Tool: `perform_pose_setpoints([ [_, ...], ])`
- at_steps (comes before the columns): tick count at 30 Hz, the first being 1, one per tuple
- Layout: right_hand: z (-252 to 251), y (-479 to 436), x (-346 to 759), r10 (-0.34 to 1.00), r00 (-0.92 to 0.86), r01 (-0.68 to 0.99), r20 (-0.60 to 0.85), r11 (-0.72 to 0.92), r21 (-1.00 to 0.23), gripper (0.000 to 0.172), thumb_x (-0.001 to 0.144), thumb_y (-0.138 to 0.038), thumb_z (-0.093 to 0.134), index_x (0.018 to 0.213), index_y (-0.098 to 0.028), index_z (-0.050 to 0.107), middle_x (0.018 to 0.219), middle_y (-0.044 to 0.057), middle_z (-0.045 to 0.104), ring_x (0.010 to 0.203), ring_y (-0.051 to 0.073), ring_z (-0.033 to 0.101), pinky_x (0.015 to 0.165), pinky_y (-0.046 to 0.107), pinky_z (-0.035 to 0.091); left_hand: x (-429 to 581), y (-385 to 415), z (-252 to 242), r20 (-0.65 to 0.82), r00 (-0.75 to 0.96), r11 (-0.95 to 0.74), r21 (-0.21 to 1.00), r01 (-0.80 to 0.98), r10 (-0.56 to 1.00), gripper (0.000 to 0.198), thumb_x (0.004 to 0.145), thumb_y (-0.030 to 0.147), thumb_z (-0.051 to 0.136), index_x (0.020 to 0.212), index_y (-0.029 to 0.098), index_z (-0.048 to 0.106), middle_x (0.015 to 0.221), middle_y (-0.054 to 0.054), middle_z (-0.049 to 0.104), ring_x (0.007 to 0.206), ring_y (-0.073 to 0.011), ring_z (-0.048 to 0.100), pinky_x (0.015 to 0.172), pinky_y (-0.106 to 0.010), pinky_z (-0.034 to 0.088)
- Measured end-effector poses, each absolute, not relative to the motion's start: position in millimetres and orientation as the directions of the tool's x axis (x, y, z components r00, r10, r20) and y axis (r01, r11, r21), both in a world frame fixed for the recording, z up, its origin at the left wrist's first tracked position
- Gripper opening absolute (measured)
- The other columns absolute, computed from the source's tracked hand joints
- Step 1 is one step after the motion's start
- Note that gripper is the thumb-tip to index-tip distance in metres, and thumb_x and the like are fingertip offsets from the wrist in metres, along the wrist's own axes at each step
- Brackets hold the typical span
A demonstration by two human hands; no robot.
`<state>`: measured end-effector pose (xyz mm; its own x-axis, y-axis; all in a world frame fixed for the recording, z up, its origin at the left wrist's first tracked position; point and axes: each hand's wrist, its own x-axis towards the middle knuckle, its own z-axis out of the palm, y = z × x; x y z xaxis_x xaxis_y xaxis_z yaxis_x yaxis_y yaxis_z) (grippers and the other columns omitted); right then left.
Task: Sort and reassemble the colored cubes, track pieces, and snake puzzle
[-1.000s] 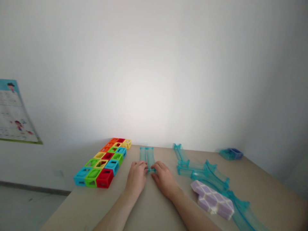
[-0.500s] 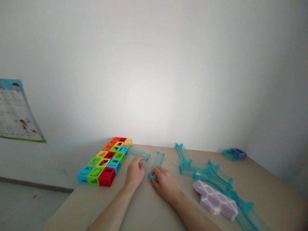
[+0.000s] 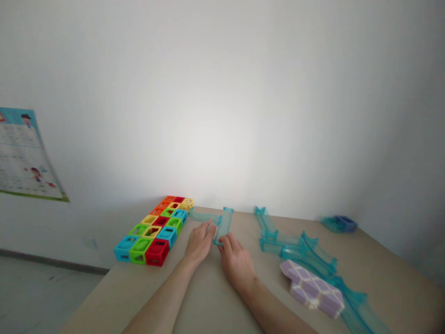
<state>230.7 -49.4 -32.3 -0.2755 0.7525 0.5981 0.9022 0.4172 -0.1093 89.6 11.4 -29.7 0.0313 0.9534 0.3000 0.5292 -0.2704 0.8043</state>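
Track pieces (image 3: 225,222) teal; block (image 3: 309,286) lilac, white lattice; cubes (image 3: 161,221) multicoloured; tabletop (image 3: 212,297) beige

Muted light brightens the middle of a white wall (image 3: 222,116), dimming to gray toward the corners; a faint shadow falls beside the colored blocks (image 3: 161,221), while the poster's (image 3: 21,153) print blurs.

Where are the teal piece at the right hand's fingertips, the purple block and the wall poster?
Teal piece (image 3: 225,223): head view, middle of its length.
Purple block (image 3: 310,285): head view, upper surface.
Wall poster (image 3: 26,155): head view, printed middle.
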Motion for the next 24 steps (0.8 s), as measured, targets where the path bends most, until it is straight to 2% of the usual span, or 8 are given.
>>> perform_pose_setpoints([
  [2, -31, -49, 227, 0.709, -0.335, 0.874, 0.621, 0.481, -0.077, 0.007, 0.090, -0.013, 0.056, 0.096, -0.018, 0.055, 0.090, 0.005, 0.062, 0.077, 0.020, 0.062, 0.062, 0.026, 0.047, 87, 12, -28, 0.319, -0.015, -0.272, 0.831, 0.486, 0.948, 0.041, 0.092, 0.044, 0.038, 0.108, 0.019, 0.066, 0.113, -0.011, 0.070, 0.111, -0.0250, 0.062, 0.099, -0.038, 0.043],
  [5, -29, -54, 224, 0.681, -0.371, 0.837, 0.631, 0.540, -0.090, 0.006, 0.091, -0.014, 0.052, 0.095, -0.018, 0.054, 0.088, 0.005, 0.060, 0.074, 0.018, 0.060, 0.064, 0.026, 0.048, 83, 15, -29, 0.320, -0.094, -0.249, 0.862, 0.441, 0.943, 0.043, 0.094, 0.043, 0.032, 0.100, 0.017, 0.065, 0.104, -0.013, 0.072, 0.102, -0.0267, 0.065, 0.094, -0.041, 0.045],
  [9, -27, -69, 221, 0.644, -0.449, 0.734, 0.619, 0.661, -0.154, 0.009, 0.092, -0.015, 0.046, 0.096, -0.018, 0.054, 0.087, 0.006, 0.059, 0.075, 0.018, 0.058, 0.067, 0.026, 0.048, 79, 21, -33, 0.319, -0.118, -0.248, 0.881, 0.402, 0.940, 0.038, 0.093, 0.041, 0.037, 0.106, 0.018, 0.065, 0.109, -0.011, 0.071, 0.107, -0.0245, 0.063, 0.097, -0.038, 0.045],
  [13, -25, -72, 215, 0.650, -0.543, 0.690, 0.532, 0.706, -0.160, 0.009, 0.091, -0.015, 0.047, 0.095, -0.018, 0.055, 0.088, 0.006, 0.059, 0.075, 0.018, 0.057, 0.066, 0.026, 0.048, 79, 23, -34, 0.308, -0.137, -0.232, 0.886, 0.401, 0.942, 0.036, 0.093, 0.037, 0.039, 0.108, 0.018, 0.066, 0.115, -0.011, 0.070, 0.112, -0.0234, 0.061, 0.101, -0.036, 0.043],
  [16, -26, -61, 213, 0.706, -0.515, 0.717, 0.486, 0.666, -0.208, 0.011, 0.088, -0.011, 0.050, 0.095, -0.018, 0.055, 0.090, 0.004, 0.059, 0.076, 0.016, 0.058, 0.068, 0.025, 0.047, 78, 20, -31, 0.316, -0.152, -0.224, 0.873, 0.433, 0.936, 0.038, 0.093, 0.034, 0.038, 0.112, 0.014, 0.065, 0.125, -0.013, 0.064, 0.120, -0.0234, 0.056, 0.107, -0.037, 0.038],
  [19, -29, -46, 216, 0.778, -0.401, 0.797, 0.483, 0.556, -0.234, 0.020, 0.084, -0.003, 0.051, 0.095, -0.020, 0.058, 0.092, 0.003, 0.060, 0.080, 0.015, 0.059, 0.073, 0.023, 0.046, 76, 13, -27, 0.353, -0.134, -0.252, 0.841, 0.479, 0.926, 0.034, 0.090, 0.026, 0.042, 0.111, 0.013, 0.065, 0.130, -0.013, 0.059, 0.127, -0.0229, 0.049, 0.112, -0.036, 0.031],
  [22, -31, -36, 223, 0.823, -0.287, 0.866, 0.491, 0.441, -0.234, 0.027, 0.083, 0.000, 0.049, 0.097, -0.020, 0.061, 0.095, 0.004, 0.062, 0.087, 0.016, 0.059, 0.079, 0.024, 0.046, 75, 4, -23, 0.392, -0.067, -0.278, 0.752, 0.597, 0.918, 0.030, 0.083, 0.015, 0.048, 0.106, 0.016, 0.067, 0.120, -0.011, 0.062, 0.118, -0.0220, 0.054, 0.108, -0.034, 0.035],
  [24, -30, -35, 228, 0.831, -0.232, 0.891, 0.506, 0.391, -0.233, 0.032, 0.083, 0.001, 0.046, 0.102, -0.019, 0.062, 0.102, 0.008, 0.062, 0.096, 0.020, 0.057, 0.085, 0.030, 0.045, 76, 0, -22, 0.396, 0.011, -0.295, 0.666, 0.685, 0.918, 0.033, 0.079, 0.008, 0.048, 0.104, 0.016, 0.068, 0.110, -0.011, 0.064, 0.108, -0.0209, 0.058, 0.101, -0.031, 0.040],
])
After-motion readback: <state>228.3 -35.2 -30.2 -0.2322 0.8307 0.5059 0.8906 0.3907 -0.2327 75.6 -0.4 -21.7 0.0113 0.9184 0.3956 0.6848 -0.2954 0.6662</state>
